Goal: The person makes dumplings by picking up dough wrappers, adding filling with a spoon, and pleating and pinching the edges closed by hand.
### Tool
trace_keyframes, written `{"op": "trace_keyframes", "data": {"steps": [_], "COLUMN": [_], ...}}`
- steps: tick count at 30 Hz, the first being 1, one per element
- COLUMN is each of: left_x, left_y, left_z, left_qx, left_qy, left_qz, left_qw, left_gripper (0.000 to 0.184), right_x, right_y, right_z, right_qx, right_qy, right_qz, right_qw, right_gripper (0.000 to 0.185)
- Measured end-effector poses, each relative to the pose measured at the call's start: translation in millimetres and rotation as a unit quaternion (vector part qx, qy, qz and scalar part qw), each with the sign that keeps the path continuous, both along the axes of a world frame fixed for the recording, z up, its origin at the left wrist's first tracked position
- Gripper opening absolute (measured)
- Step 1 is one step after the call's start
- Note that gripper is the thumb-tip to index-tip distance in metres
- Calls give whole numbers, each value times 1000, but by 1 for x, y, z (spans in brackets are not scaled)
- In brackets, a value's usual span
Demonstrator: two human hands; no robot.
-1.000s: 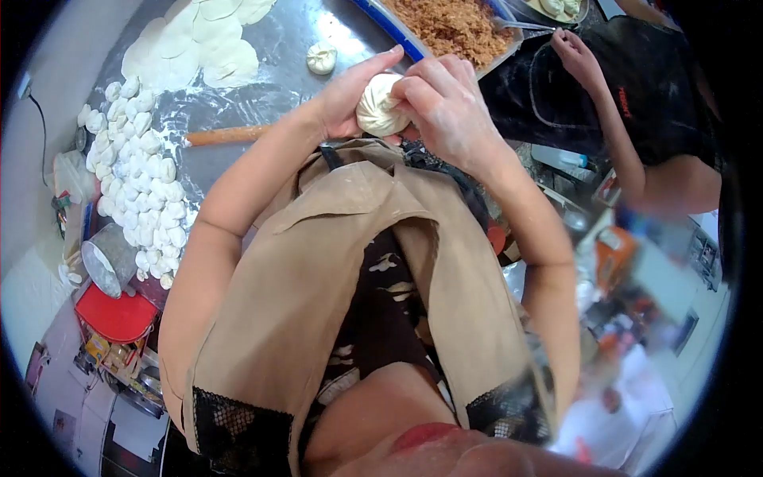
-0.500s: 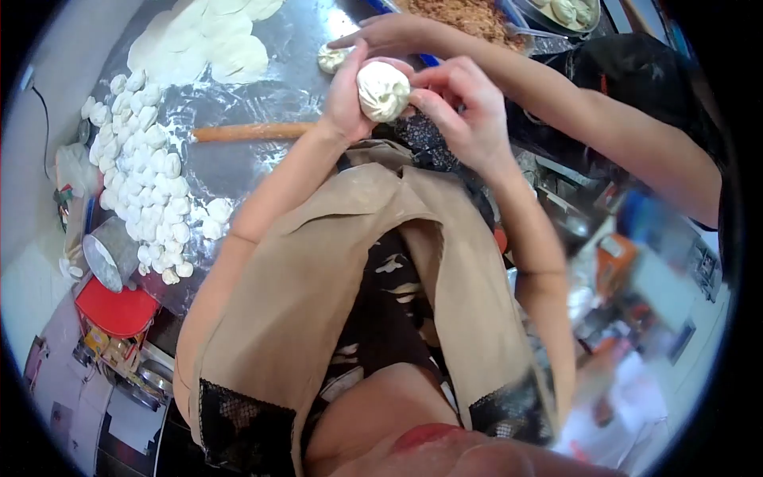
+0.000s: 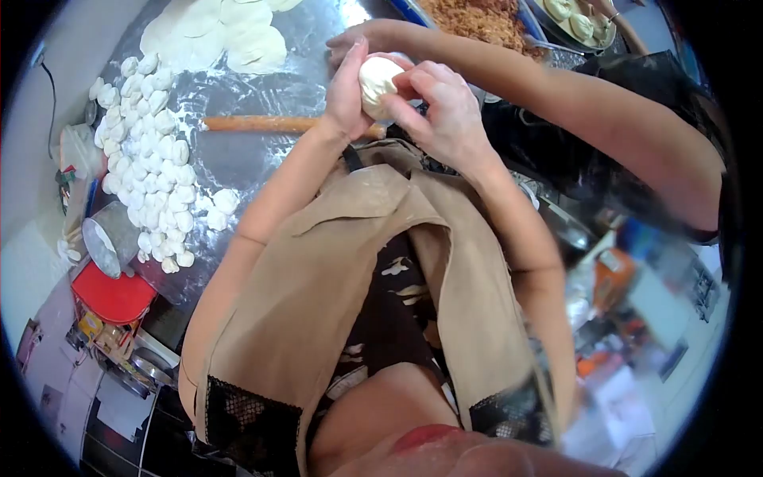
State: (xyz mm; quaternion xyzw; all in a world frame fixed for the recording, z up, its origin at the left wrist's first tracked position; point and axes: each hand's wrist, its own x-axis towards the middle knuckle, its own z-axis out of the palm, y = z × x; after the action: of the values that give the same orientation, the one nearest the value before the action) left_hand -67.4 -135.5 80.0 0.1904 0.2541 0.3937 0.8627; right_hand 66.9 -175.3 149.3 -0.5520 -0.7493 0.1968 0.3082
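Near rolling pin (image 3: pixel 258 124): roundish bun (image 3: pixel 375 86) sitting
Left hand (image 3: pixel 346 91): cupping bun, nearer pin
Right hand (image 3: pixel 443 115): touching bun's right side, grip unclear

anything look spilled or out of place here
Nothing serious. White powder, probably flour, is smeared on the table around the rolling pin, and a few dough pieces lie apart from the main pile. The bun in the left hand looks intact.

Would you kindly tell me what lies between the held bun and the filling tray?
In the head view, another person's forearm lies between the held bun and the filling tray, just past the right hand.
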Motion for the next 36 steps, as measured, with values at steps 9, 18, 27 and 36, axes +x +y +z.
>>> {"op": "trace_keyframes", "data": {"steps": [9, 18, 27, 36], "left_x": [19, 23, 21, 4], "left_y": [-29, -9, 4, 12], "left_z": [31, 29, 14, -11], "left_qx": [-5, 25, -15, -47], "left_qy": [14, 14, -53, -176], "left_qz": [193, 82, -61, -93], "left_qw": [981, 996, 997, 979], "left_gripper": [65, 60, 54, 61], "right_x": [-1, 22, 36, 41], "right_y": [-6, 3, 9, 16], "right_z": [-2, 17, 31, 34], "right_qx": [-74, 77, 59, 3], "right_qy": [89, -92, -136, 21], "right_qz": [-82, 38, 117, 111], "right_qw": [990, 992, 982, 994], "right_gripper": [15, 12, 16, 31]}}
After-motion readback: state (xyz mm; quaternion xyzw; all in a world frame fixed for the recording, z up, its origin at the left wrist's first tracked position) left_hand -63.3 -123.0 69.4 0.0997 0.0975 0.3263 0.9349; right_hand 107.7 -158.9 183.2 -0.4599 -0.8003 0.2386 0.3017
